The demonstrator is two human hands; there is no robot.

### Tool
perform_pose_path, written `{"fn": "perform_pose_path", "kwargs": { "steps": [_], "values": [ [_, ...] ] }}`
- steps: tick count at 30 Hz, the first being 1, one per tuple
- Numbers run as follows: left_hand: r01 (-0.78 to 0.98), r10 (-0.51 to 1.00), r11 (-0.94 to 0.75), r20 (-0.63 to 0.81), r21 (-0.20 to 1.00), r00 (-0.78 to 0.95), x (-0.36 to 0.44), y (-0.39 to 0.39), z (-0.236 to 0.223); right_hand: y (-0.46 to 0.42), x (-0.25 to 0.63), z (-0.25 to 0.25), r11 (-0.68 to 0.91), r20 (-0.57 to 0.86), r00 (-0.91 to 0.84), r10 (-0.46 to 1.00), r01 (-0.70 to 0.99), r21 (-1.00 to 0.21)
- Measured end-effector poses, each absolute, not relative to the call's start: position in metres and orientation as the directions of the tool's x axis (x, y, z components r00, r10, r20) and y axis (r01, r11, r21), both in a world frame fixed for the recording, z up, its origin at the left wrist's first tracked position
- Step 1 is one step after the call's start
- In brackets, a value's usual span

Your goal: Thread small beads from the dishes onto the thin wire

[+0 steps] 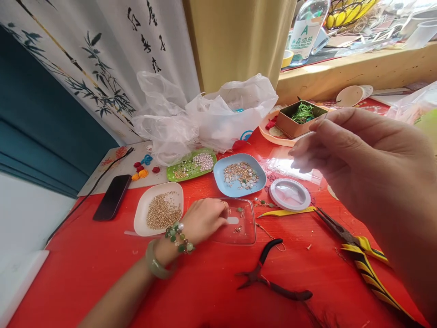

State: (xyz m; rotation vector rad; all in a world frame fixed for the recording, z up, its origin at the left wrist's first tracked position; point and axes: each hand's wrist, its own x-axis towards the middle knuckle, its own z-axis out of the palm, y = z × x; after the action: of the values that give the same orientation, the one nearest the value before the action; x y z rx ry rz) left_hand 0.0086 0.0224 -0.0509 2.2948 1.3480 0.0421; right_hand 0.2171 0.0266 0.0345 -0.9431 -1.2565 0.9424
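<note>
My left hand [206,221], with a bead bracelet [179,238] and a jade bangle [157,262] on its wrist, reaches over the left side of a clear plastic tray [235,238]. Its fingers are curled downward and closed; whatever is between them is hidden. A few green and gold bead pieces [240,211] lie in this tray. Raised at the right, close to the camera, my right hand [362,146] pinches thumb and forefinger together. A very thin strand, thread or wire, shows faintly at the fingertips.
Gold beads fill a cream dish [139,218]; a blue dish [220,184] and green dish [170,175] hold mixed beads. Black-handled cutters [254,275], long-nose pliers [344,234], yellow tweezers [290,212] and a round lid [290,193] lie rightward. A phone [112,197] is left, plastic bags [232,114] behind.
</note>
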Motion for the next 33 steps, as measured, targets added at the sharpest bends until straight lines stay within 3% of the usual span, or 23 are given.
{"fn": "perform_pose_path", "kwargs": {
  "steps": [2, 4, 7, 10, 13, 18, 24, 33],
  "values": [
    [0.802, 0.861, -0.335, -0.185, 0.495, 0.474, 0.009, 0.022, -0.047, 0.026, 0.217, 0.035, 0.334, 0.330, 0.073, 0.941, -0.052, -0.941],
    [0.719, 0.893, -0.240, -0.142, 0.652, 0.427, 0.010, 0.023, -0.043, 0.025, 0.217, 0.035, 0.333, 0.329, 0.071, 0.942, -0.059, -0.941],
    [0.500, 0.936, -0.078, -0.109, 0.863, 0.335, 0.009, 0.027, -0.037, 0.025, 0.217, 0.036, 0.332, 0.328, 0.066, 0.942, -0.067, -0.941],
    [0.295, 0.966, 0.010, -0.086, 0.956, 0.244, 0.006, 0.030, -0.033, 0.024, 0.217, 0.036, 0.328, 0.325, 0.057, 0.944, -0.052, -0.943],
    [0.136, 0.978, 0.043, -0.069, 0.990, 0.195, 0.002, 0.031, -0.030, 0.023, 0.215, 0.033, 0.324, 0.323, 0.033, 0.946, -0.035, -0.945],
    [-0.031, 0.973, 0.170, -0.163, 0.985, 0.164, 0.000, 0.031, -0.027, 0.023, 0.212, 0.026, 0.225, 0.223, -0.086, 0.971, 0.015, -0.974],
    [-0.091, 0.962, 0.242, -0.226, 0.966, 0.156, 0.001, 0.032, -0.023, 0.024, 0.207, 0.019, 0.083, 0.038, -0.269, 0.962, 0.157, -0.984],
    [-0.119, 0.960, 0.236, -0.212, 0.965, 0.181, 0.001, 0.031, -0.023, 0.024, 0.208, 0.020, 0.072, 0.005, -0.301, 0.954, 0.212, -0.975]
  ]
}}
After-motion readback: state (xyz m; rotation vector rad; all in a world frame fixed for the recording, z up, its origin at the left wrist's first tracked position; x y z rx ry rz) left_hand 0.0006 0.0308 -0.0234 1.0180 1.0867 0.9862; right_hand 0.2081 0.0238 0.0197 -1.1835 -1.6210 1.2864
